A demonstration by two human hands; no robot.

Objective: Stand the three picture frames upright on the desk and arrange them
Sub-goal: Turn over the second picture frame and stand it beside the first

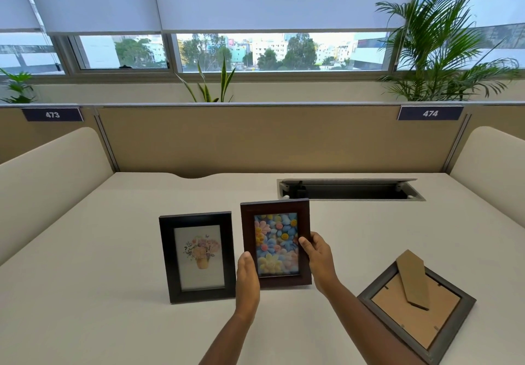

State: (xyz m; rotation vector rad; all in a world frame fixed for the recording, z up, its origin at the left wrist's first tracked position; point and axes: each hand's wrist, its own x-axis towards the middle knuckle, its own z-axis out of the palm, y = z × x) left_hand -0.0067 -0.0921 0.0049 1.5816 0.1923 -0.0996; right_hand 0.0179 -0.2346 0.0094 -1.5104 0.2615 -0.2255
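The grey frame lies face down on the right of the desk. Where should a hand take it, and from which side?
Grip the grey frame by its two opposite side rails, coming from above. It lies flat and face down on the desk, so only its edges are free. The cardboard stand sticks up from the back; a judgement: do not lift by it.

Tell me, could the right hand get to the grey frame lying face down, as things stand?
Probably yes. The grey frame lies on the desk just right of the right forearm, with nothing between them. But the right hand is gripping the brown frame and must release it first.
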